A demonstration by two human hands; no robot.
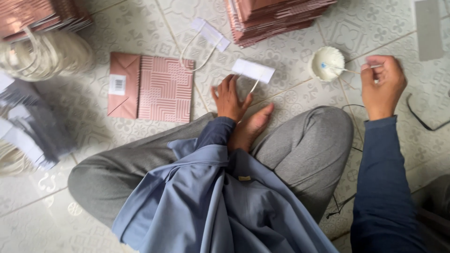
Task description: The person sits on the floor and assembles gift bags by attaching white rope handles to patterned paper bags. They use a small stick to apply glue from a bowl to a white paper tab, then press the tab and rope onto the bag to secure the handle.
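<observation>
I sit cross-legged on a patterned tile floor. My left hand rests with fingers spread on the tiles, just below a white paper strip with a cord on it. My right hand pinches a thin stick whose blue tip dips into a small white scalloped cup. A flat pink patterned paper bag lies on the floor left of my left hand. Another white strip with a looped cord lies behind it.
A stack of folded pink bags stands at the top middle, another at top left. Bundles of cream cord handles and grey-white strips lie at left. A grey card and a black cable are at right.
</observation>
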